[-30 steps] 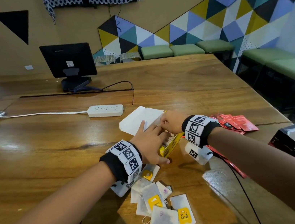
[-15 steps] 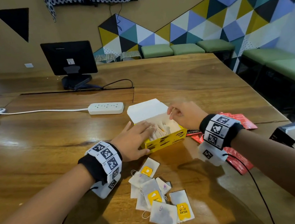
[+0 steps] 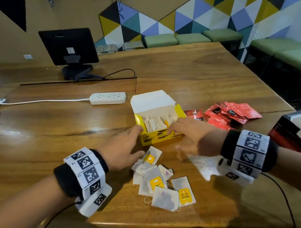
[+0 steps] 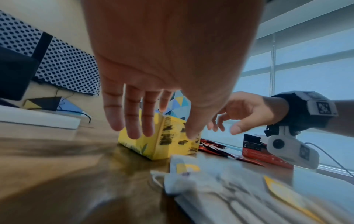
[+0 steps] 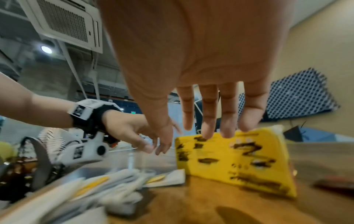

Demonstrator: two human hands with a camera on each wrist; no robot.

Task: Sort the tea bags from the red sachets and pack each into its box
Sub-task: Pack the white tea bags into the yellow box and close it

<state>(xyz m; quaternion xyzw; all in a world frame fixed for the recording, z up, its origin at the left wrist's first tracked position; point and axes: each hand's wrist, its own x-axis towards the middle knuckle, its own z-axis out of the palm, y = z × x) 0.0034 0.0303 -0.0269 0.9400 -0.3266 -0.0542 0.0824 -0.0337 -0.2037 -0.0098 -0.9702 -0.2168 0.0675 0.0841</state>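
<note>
The yellow tea box [image 3: 159, 138] stands upright with its white lid [image 3: 150, 101] flipped back and tea bags [image 3: 156, 123] packed inside. My left hand [image 3: 130, 143] reaches its straight fingers to the box's front left corner and holds nothing. My right hand [image 3: 184, 136] hovers at the front right of the box, fingers spread and empty. Both palms show bare in the wrist views, over the yellow box [image 4: 172, 144] [image 5: 239, 159]. Several loose tea bags [image 3: 159, 183] lie just in front of the box. Red sachets [image 3: 230, 112] are piled to its right.
A red and black box [image 3: 283, 131] sits at the table's right edge. A white power strip [image 3: 107, 98] and its cord lie behind the yellow box, with a black monitor [image 3: 69, 48] farther back. The table's near edge [image 3: 161, 226] is just behind the loose tea bags.
The yellow box went from tilted between my hands to standing upright with its lid back. Both hands drew back from its opening to its front side.
</note>
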